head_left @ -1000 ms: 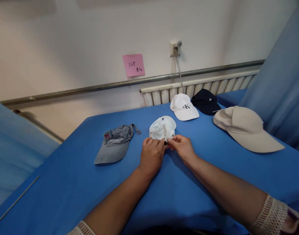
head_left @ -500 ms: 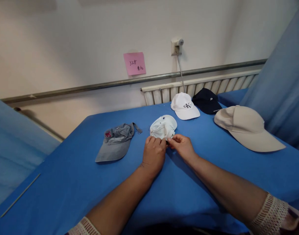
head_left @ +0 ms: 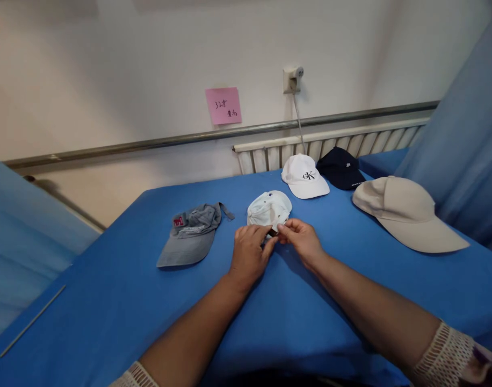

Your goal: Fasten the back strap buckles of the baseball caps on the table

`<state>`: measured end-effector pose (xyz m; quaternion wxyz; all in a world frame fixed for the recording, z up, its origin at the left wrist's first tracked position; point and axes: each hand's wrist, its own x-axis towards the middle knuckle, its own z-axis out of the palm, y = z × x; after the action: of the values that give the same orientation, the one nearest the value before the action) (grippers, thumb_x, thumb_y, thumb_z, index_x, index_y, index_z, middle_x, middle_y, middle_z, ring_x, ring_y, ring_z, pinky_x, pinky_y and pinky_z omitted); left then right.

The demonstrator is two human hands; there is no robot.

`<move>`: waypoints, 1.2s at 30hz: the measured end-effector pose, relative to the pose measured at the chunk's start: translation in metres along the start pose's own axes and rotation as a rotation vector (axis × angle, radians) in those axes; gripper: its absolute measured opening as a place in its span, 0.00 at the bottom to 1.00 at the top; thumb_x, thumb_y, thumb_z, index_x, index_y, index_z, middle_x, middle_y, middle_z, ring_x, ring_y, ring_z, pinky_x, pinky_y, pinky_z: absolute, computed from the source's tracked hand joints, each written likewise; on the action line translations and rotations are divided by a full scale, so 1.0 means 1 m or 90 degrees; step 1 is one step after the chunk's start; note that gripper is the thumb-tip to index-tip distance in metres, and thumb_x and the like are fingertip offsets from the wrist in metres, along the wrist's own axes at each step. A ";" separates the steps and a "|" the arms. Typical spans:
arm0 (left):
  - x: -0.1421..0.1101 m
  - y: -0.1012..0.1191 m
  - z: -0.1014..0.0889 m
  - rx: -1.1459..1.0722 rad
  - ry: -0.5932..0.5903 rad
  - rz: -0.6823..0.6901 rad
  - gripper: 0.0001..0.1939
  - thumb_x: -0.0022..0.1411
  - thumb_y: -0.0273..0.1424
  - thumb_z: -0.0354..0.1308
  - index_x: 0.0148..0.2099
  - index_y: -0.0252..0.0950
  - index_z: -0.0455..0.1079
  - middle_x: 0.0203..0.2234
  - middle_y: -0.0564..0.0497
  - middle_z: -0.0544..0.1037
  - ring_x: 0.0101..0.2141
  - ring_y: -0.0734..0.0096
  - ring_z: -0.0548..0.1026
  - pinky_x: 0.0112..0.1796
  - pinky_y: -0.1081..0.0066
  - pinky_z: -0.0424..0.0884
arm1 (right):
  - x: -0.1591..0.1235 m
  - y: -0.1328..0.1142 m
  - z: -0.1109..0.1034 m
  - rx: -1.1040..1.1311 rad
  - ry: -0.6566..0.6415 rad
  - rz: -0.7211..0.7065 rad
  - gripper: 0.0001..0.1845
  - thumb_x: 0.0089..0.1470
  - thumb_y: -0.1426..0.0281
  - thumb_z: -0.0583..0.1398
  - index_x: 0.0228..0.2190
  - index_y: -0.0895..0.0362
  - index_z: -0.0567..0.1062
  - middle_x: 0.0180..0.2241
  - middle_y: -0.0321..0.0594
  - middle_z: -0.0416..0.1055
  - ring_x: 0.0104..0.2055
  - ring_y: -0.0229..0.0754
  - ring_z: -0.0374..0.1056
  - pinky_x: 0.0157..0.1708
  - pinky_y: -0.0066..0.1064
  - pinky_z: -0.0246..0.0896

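Pale-white fabric baseball cap [head_left: 266, 207] lay on the blue cloth-covered table [head_left: 129, 301] | person's left hand [head_left: 249, 251] and right hand [head_left: 301, 240] pinched its rear edge (fingers hid details) | hold taken, work there looked unfinished; faded-grey cloth cap [head_left: 189, 244] sat apart, strap [head_left: 226, 211] loose.

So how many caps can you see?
5: grey cap at left; pale cap held by the left hand and right hand; white cap behind it; dark cap beside that; beige cap at right.
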<state>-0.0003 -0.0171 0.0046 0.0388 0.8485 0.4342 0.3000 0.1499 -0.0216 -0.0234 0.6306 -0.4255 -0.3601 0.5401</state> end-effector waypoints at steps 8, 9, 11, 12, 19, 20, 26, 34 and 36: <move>0.009 -0.009 0.015 -0.499 0.001 -0.284 0.13 0.56 0.39 0.60 0.33 0.34 0.76 0.27 0.50 0.78 0.29 0.70 0.72 0.32 0.71 0.67 | 0.001 -0.002 0.000 -0.032 -0.001 0.006 0.20 0.38 0.55 0.69 0.21 0.57 0.70 0.17 0.35 0.71 0.21 0.37 0.69 0.23 0.27 0.59; 0.010 -0.010 0.017 -0.538 -0.004 -0.311 0.12 0.54 0.39 0.63 0.32 0.33 0.75 0.25 0.51 0.77 0.27 0.72 0.71 0.31 0.72 0.66 | 0.001 -0.001 0.000 -0.034 0.000 0.004 0.20 0.38 0.55 0.69 0.21 0.57 0.70 0.16 0.34 0.71 0.21 0.37 0.69 0.23 0.27 0.59; 0.012 -0.009 0.017 -0.600 -0.015 -0.346 0.13 0.49 0.39 0.66 0.31 0.33 0.73 0.23 0.53 0.75 0.25 0.75 0.70 0.29 0.74 0.65 | 0.002 -0.001 -0.001 -0.042 -0.004 0.000 0.20 0.38 0.55 0.69 0.20 0.57 0.70 0.16 0.33 0.70 0.20 0.37 0.69 0.22 0.26 0.59; 0.012 -0.009 0.016 -0.622 -0.022 -0.358 0.14 0.48 0.39 0.67 0.30 0.33 0.73 0.22 0.53 0.75 0.24 0.76 0.69 0.29 0.74 0.65 | 0.002 0.000 -0.002 -0.047 -0.008 -0.001 0.20 0.39 0.55 0.68 0.20 0.57 0.70 0.16 0.33 0.70 0.20 0.37 0.69 0.22 0.26 0.59; 0.017 -0.004 0.009 -0.641 -0.070 -0.387 0.17 0.42 0.39 0.70 0.28 0.32 0.71 0.21 0.53 0.74 0.23 0.77 0.69 0.27 0.74 0.64 | 0.005 -0.002 -0.006 -0.090 -0.039 0.002 0.19 0.40 0.54 0.67 0.20 0.57 0.71 0.17 0.35 0.71 0.20 0.37 0.68 0.23 0.28 0.61; 0.018 -0.004 0.009 -0.634 -0.075 -0.383 0.17 0.42 0.39 0.70 0.28 0.32 0.71 0.21 0.53 0.74 0.23 0.77 0.69 0.27 0.74 0.64 | 0.005 -0.003 -0.006 -0.096 -0.044 0.003 0.19 0.41 0.55 0.67 0.21 0.57 0.71 0.17 0.35 0.72 0.20 0.37 0.68 0.24 0.28 0.62; 0.017 -0.007 0.011 -0.601 -0.090 -0.368 0.17 0.43 0.39 0.69 0.28 0.33 0.69 0.21 0.53 0.74 0.24 0.76 0.69 0.28 0.74 0.64 | 0.006 -0.006 -0.007 -0.133 -0.067 -0.011 0.18 0.41 0.56 0.66 0.19 0.57 0.70 0.16 0.34 0.70 0.20 0.37 0.67 0.23 0.28 0.61; 0.016 -0.011 0.012 -0.589 -0.130 -0.354 0.17 0.44 0.40 0.68 0.26 0.34 0.67 0.19 0.54 0.72 0.22 0.76 0.67 0.25 0.74 0.62 | 0.004 -0.005 -0.007 -0.145 -0.103 -0.030 0.20 0.42 0.53 0.65 0.20 0.57 0.71 0.16 0.34 0.70 0.20 0.36 0.66 0.23 0.27 0.61; 0.015 -0.011 0.012 -0.561 -0.130 -0.337 0.16 0.45 0.39 0.67 0.27 0.34 0.66 0.19 0.54 0.71 0.22 0.76 0.67 0.26 0.74 0.62 | 0.004 -0.003 -0.008 -0.153 -0.107 -0.028 0.21 0.44 0.52 0.64 0.20 0.57 0.71 0.16 0.34 0.70 0.20 0.37 0.66 0.23 0.27 0.60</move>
<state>0.0050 0.0033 -0.0014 0.5089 0.6377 0.4602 0.3501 0.1587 -0.0185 -0.0231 0.5546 -0.4430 -0.4829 0.5127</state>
